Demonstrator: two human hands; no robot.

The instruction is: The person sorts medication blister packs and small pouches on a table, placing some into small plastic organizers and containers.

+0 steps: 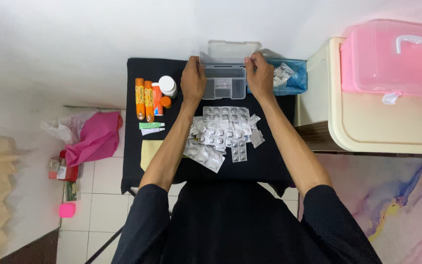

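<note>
A clear plastic box (pixel 224 83) with its lid (pixel 232 51) swung up stands at the far side of a small black table (pixel 264 161). My left hand (pixel 193 78) grips the box's left edge at the lid hinge. My right hand (pixel 260 74) grips the right edge in the same way. Both sets of fingers are closed on the rim. In front of the box lies a heap of several silver blister packs (pixel 221 134), between my forearms.
Two orange tubes (pixel 144 99), a white bottle (pixel 167 85), a small tube (pixel 151 125) and a yellow pad (pixel 150 152) lie left on the table. A blue bag (pixel 289 78) sits right. A pink lidded case (pixel 394 56) rests on a cream cabinet (pixel 391 122). Pink bags (pixel 96 139) lie on the floor.
</note>
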